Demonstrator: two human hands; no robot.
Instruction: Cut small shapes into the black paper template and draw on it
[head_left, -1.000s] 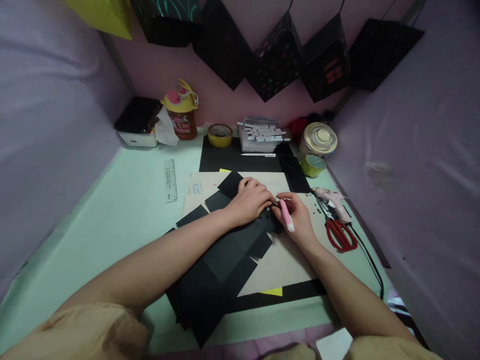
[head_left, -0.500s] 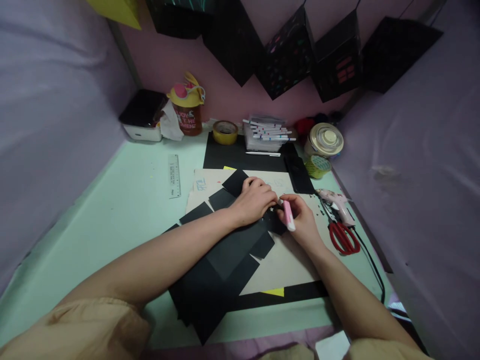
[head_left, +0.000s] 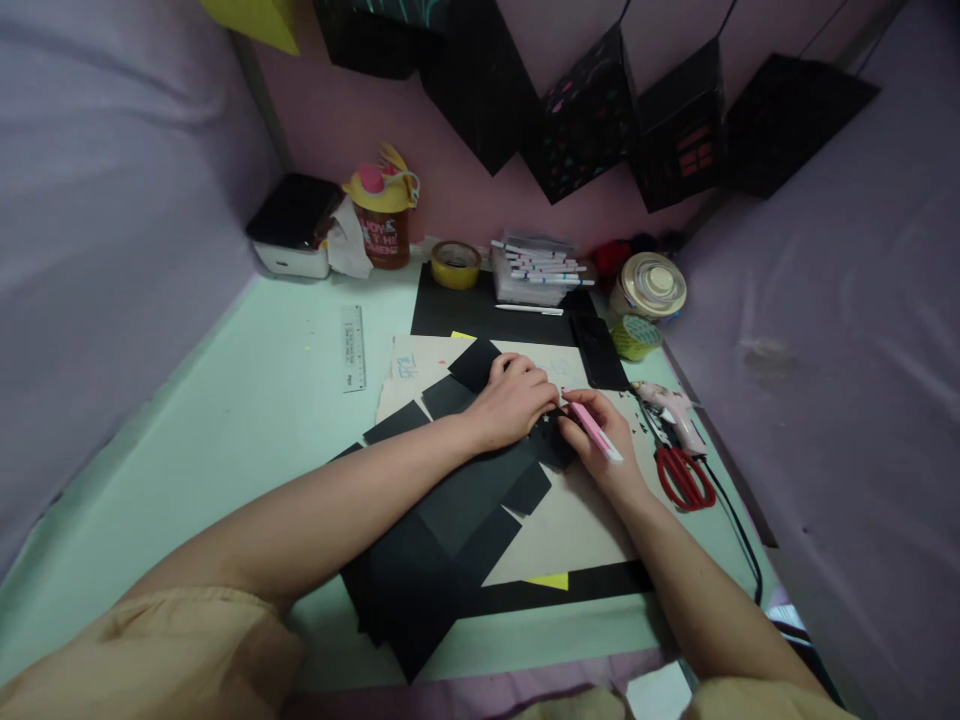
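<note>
Black paper (head_left: 469, 495) with cut flaps lies at a slant over a pale board (head_left: 585, 525). My left hand (head_left: 517, 402) rests on its upper part, fingers bent and close together, pressing the sheet; whether it pinches anything is hidden. In my right hand (head_left: 604, 435) is a pink cutter-like tool (head_left: 595, 432), its tip pointing at the paper beside my left fingertips. A small light star shape (head_left: 546, 419) shows on the black paper between the hands.
Right of the board lie red-handled scissors (head_left: 684, 478) and a glue gun (head_left: 675, 412) with its cord. A ruler (head_left: 352, 348) lies left. Behind are yellow tape (head_left: 455, 265), white pens (head_left: 541, 266) and a dark phone (head_left: 600, 352). Black paper boxes (head_left: 585, 120) hang above.
The pink tool in my right hand has tilted, its rear end swinging to the right. My left hand stays on the paper. The whole view has shifted slightly.
</note>
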